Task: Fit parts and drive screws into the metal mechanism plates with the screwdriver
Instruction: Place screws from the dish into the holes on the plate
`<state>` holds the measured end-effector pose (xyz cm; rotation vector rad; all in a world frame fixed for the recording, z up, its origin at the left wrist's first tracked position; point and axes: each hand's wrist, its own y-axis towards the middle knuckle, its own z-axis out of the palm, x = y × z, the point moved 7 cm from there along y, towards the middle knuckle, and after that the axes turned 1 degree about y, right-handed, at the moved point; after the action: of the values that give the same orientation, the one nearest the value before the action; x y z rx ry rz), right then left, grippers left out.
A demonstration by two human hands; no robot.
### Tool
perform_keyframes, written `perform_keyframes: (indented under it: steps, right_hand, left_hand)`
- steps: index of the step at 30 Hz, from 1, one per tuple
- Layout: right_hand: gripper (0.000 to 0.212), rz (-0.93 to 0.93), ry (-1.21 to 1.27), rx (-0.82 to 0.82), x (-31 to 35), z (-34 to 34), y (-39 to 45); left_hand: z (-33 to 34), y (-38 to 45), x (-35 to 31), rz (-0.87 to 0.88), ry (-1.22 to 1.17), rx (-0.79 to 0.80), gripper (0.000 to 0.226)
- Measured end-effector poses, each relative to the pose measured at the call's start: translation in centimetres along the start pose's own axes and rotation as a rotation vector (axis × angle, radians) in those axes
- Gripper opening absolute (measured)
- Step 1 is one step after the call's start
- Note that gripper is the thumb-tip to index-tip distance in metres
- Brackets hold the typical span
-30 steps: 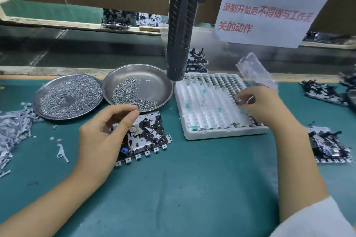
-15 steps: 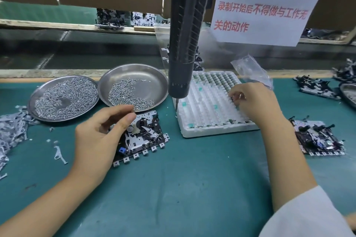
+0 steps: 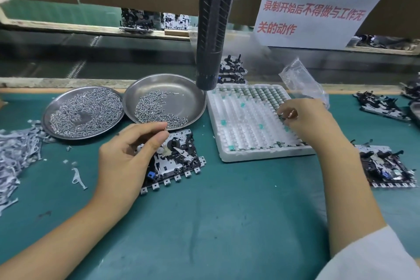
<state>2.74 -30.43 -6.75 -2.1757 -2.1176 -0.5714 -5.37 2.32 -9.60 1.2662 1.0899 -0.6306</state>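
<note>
Since the earlier frame both hands are barely shifting. Left hand (image 3: 127, 157) is pinching a screw (image 3: 166, 129) over the plate (image 3: 177, 161); right hand (image 3: 304, 120) is pinching a small part at the tray (image 3: 250, 157). Screwdriver (image 3: 213, 29) is hanging unheld above. Risk: screw is slipping into the mechanism while attention is splitting

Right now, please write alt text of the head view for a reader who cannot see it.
A person's left hand pinches a small screw above a metal mechanism plate on a green table, while the right hand picks at a small part in a white foam tray. A dark electric screwdriver hangs above two steel dishes of screws.
</note>
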Motion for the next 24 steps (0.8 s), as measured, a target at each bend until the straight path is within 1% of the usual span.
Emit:
perform_keyframes:
  steps: [3,7,9,11,12,13,14,16,18,19,21,24]
  right_hand:
    - [0.031,-0.001,0.030,-0.028,-0.1,0.0,0.1]
    - [0.032,-0.048,0.021,-0.088,0.1,-0.3,-0.1]
    - [0.029,-0.078,0.019,-0.134,0.5,-0.8,-0.2]
    - [0.024,-0.105,0.109,-0.204,1.3,-2.0,-0.4]
    - [0.021,-0.117,0.219,-0.208,1.9,-2.5,-0.6]
    - [0.017,-0.128,0.366,-0.170,2.8,-2.7,-0.8]
    - [0.015,-0.130,0.523,-0.079,4.1,-2.3,-1.1]
    - [0.013,-0.127,0.785,0.187,7.6,-0.4,-2.3]
    - [0.011,-0.173,0.944,0.382,11.0,1.9,-3.8]
    - [0.008,-0.195,1.011,0.434,12.5,2.9,-4.5]
    - [0.004,-0.182,1.145,0.476,14.5,4.4,-5.6]
    - [0.010,-0.146,1.245,0.485,15.4,5.8,-6.5]
  left_hand:
    - [0.1,0.0,-0.1,0.013,0.013,0.011,0.017]
    - [0.0,-0.1,0.0,0.005,0.008,0.018,0.017]
    - [0.1,-0.1,0.0,0.002,-0.001,0.018,0.017]
    - [0.1,0.0,-0.1,0.007,-0.003,0.019,0.018]
    - [0.2,0.0,-0.1,0.008,-0.002,0.020,0.018]
    - [0.2,0.0,-0.1,0.006,-0.005,0.021,0.017]
    - [0.2,0.0,-0.1,0.004,-0.009,0.024,0.017]
    - [0.2,-0.1,-0.1,0.005,-0.010,0.032,0.018]
    - [0.3,-0.1,-0.3,0.013,-0.012,0.041,0.018]
    - [0.4,-0.2,-0.4,0.024,-0.015,0.048,0.018]
    - [0.5,-0.1,-0.7,0.050,-0.008,0.066,0.019]
    - [0.6,-0.1,-0.8,0.073,0.001,0.088,0.019]
